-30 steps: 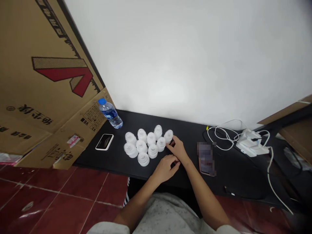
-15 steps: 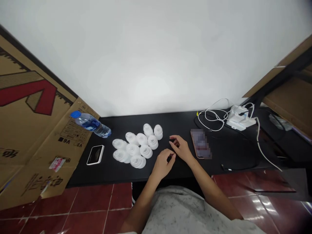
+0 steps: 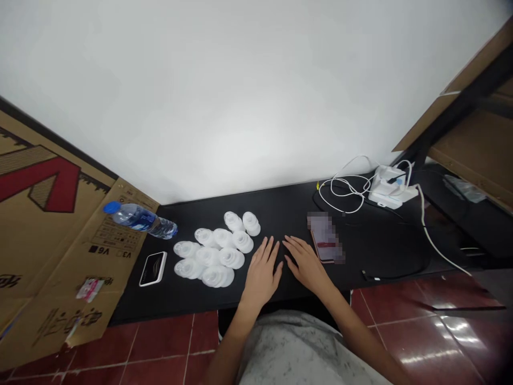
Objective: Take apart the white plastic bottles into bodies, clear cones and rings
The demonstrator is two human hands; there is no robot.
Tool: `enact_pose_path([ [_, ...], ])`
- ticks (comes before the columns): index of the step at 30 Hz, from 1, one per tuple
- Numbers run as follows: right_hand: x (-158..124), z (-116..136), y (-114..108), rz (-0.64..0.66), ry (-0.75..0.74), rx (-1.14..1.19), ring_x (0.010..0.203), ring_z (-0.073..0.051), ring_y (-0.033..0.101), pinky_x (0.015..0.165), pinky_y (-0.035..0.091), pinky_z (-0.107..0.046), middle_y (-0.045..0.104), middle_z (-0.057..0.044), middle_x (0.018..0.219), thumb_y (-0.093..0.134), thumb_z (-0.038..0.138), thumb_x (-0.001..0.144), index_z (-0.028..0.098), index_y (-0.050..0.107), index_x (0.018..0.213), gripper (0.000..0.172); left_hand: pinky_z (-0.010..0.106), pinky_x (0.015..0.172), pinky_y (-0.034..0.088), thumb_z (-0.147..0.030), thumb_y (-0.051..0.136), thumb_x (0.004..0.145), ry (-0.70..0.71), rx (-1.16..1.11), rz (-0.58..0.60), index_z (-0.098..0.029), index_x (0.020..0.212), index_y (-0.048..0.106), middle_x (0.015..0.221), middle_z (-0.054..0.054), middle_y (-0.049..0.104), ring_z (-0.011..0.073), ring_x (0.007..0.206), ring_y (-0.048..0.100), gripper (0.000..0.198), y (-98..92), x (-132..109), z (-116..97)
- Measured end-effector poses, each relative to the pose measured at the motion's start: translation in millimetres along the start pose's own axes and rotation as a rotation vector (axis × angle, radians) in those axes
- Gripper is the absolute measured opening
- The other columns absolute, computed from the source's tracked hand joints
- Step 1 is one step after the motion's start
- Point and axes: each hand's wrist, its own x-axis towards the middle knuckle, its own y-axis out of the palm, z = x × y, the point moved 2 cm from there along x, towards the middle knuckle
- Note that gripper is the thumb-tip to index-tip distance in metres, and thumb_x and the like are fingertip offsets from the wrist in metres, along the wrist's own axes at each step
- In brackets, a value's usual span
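- Left hand (image 3: 261, 275), right hand (image 3: 306, 262): grips open, fingers spread, palms down on the black counter (image 3: 280, 214), holding nothing.
- Translucent white plastic caps (image 3: 230, 258): tight cluster, lower centre-left of frame, just beside left hand.
- Caps probably light, smooth, thin-walled; best pinched gently around the wide flared rim.

A makeshift workroom: black desk (image 3: 380, 251), red tile floor (image 3: 160, 342) (flattened cardboard (image 3: 68, 256) propped alongside).

Ten white plastic caps (image 3: 207, 256), one water bottle (image 3: 138, 218)

Clustered white plastic caps (image 3: 207, 256)
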Motion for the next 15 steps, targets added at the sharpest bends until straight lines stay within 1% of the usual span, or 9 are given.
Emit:
enact_pose_path([
  [2, -4.2, 3.7, 0.1, 0.04, -0.021, -0.101, 0.156, -0.037, 0.051, 0.122, 0.05, -0.062, 0.057, -0.012, 0.166, 0.059, 0.02, 0.107, 0.028, 0.055, 0.164, 0.058, 0.061, 0.134, 0.034, -0.032, 0.059, 0.109, 0.032, 0.025, 0.04, -0.029, 0.174, 0.036, 0.177, 0.011, 0.042, 0.0356, 0.167, 0.035, 0.068, -6.2, -0.5, 1.7],
  [5, -7.2, 7.0, 0.7, 0.076, -0.045, -0.157, 0.161, -0.038, 0.044, 0.127, 0.045, -0.061, 0.05, -0.013, 0.172, 0.063, 0.024, 0.107, 0.024, 0.049, 0.168, 0.063, 0.062, 0.136, 0.027, -0.037, 0.059, 0.109, 0.063, 0.054, 0.113, -0.03, 0.175, 0.031, 0.18, 0.01, 0.037, 0.0349, 0.169, 0.029, 0.072, -14.0, 0.1, 6.0],
  [9, -8.0, 7.3, 1.0, 0.083, -0.042, -0.164, 0.162, -0.038, 0.042, 0.129, 0.043, -0.061, 0.047, -0.013, 0.174, 0.063, 0.026, 0.107, 0.024, 0.045, 0.17, 0.065, 0.059, 0.137, 0.026, -0.04, 0.06, 0.11, 0.084, 0.055, 0.171, -0.03, 0.175, 0.032, 0.181, 0.009, 0.034, 0.0329, 0.17, 0.028, 0.072, -18.9, 2.3, 10.8],
  [15, -7.9, 7.7, 1.7, 0.076, -0.028, -0.144, 0.162, -0.039, 0.042, 0.129, 0.042, -0.061, 0.049, -0.015, 0.173, 0.064, 0.025, 0.107, 0.021, 0.05, 0.167, 0.062, 0.057, 0.138, 0.025, -0.041, 0.06, 0.11, 0.073, 0.046, 0.187, -0.031, 0.174, 0.035, 0.181, 0.008, 0.036, 0.0313, 0.17, 0.029, 0.069, -20.0, 5.1, 11.3],
])
